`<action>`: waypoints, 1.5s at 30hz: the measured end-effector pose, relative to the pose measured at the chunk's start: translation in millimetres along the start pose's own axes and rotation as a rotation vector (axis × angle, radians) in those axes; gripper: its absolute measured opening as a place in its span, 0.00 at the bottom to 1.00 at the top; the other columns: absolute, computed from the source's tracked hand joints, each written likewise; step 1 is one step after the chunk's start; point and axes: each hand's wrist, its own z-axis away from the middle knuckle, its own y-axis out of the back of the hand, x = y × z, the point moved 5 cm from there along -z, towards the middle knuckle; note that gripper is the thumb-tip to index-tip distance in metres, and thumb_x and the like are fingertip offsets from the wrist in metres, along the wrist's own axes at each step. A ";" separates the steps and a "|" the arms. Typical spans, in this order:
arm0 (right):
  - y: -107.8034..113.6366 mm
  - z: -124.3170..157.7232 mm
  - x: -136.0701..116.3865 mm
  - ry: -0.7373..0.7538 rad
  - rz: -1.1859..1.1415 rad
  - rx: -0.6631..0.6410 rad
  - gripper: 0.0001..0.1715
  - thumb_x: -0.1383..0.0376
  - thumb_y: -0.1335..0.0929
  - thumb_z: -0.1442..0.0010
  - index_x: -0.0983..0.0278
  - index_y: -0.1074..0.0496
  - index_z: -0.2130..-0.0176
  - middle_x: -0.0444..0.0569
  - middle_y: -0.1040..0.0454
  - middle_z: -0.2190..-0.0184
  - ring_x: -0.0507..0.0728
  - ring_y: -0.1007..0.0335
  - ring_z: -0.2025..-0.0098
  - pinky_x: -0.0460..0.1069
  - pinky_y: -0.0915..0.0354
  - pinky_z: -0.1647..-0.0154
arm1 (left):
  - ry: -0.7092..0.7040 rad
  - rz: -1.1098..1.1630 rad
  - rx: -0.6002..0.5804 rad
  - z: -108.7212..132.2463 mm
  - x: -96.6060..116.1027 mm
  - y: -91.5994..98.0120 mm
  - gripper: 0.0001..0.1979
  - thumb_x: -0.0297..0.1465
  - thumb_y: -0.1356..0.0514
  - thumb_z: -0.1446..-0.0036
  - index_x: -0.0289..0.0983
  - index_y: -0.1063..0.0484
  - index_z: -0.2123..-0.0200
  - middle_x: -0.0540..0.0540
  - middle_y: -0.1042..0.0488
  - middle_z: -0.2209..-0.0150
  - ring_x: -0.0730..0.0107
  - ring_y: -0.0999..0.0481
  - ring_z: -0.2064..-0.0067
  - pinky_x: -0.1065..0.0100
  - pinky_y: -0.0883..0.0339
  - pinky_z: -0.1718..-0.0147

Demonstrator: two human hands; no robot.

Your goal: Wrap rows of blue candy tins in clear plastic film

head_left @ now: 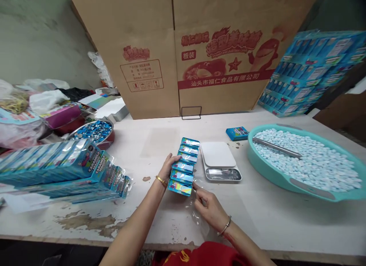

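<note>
Row of 6 blue boxes, frame centre: left hand clamped on its side, right hand fingers pinching clear wrap; uneven pull likely buckles the row.

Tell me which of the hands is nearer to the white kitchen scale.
Right. The right hand sits just below the scale, at the near end of the row of blue packs. The left hand grips that row's far side, so the packs lie between it and the scale.
</note>
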 end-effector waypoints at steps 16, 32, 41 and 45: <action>-46.4 -37.5 -84.6 0.363 0.877 -0.372 0.13 0.74 0.40 0.39 0.68 0.28 0.63 0.58 0.27 0.51 0.64 0.31 0.58 0.60 0.36 0.54 | -0.001 0.388 0.224 238.5 -33.7 110.1 0.26 0.48 0.33 0.59 0.41 0.27 0.57 0.45 0.21 0.63 0.49 0.24 0.54 0.48 0.29 0.54; -62.2 -5.9 19.6 0.037 0.050 -0.204 0.26 0.57 0.42 0.36 0.70 0.28 0.49 0.57 0.31 0.46 0.60 0.39 0.39 0.58 0.42 0.36 | 0.219 0.120 0.233 222.8 -42.6 85.1 0.17 0.35 0.32 0.59 0.31 0.26 0.67 0.41 0.22 0.70 0.63 0.24 0.73 0.67 0.30 0.73; -35.0 -21.9 4.6 -0.039 -0.294 -0.236 0.32 0.46 0.37 0.42 0.65 0.26 0.50 0.52 0.33 0.44 0.60 0.45 0.36 0.59 0.52 0.32 | 0.193 -0.073 0.084 205.8 -36.5 49.9 0.32 0.35 0.33 0.56 0.38 0.34 0.46 0.41 0.25 0.53 0.61 0.24 0.60 0.67 0.30 0.63; -32.1 -26.8 7.3 -0.128 -0.388 -0.420 0.38 0.40 0.34 0.48 0.64 0.26 0.50 0.53 0.34 0.43 0.62 0.49 0.34 0.59 0.55 0.31 | 0.185 -0.175 0.047 200.5 -34.7 41.1 0.34 0.35 0.34 0.55 0.37 0.37 0.43 0.40 0.27 0.51 0.62 0.25 0.59 0.68 0.31 0.62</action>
